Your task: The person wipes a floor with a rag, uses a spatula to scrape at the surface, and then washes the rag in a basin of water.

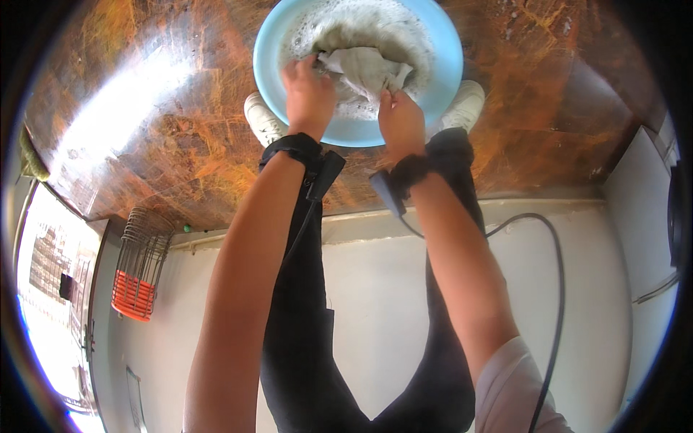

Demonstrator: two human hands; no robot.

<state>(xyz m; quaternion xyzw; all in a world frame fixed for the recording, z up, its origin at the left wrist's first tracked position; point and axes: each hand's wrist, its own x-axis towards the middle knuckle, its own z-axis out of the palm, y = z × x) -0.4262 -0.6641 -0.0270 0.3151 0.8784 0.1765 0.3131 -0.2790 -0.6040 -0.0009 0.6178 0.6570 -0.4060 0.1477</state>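
Observation:
A light blue plastic basin (452, 65) stands on the floor, holding greyish soapy water (363, 27) topped with white foam. A wet, light grey cloth (365, 67) is bunched up at the water's surface, part of it under the suds. My right hand (403, 119) pinches the cloth's near edge between thumb and fingers. At the cloth's left end, my left hand (308, 94) has its fingers curled around a dark, wet part of it; the fingertips are partly hidden. Black straps with small dark devices are on both wrists.
White shoes (263, 119) flank the basin on the brown-orange patterned floor (541, 119). A wire rack with orange items (134, 292) stands by the wall at left, near a bright doorway (51, 281). A black cable (560, 281) loops beside my right arm. A white cabinet-like appliance (641, 216) is at right.

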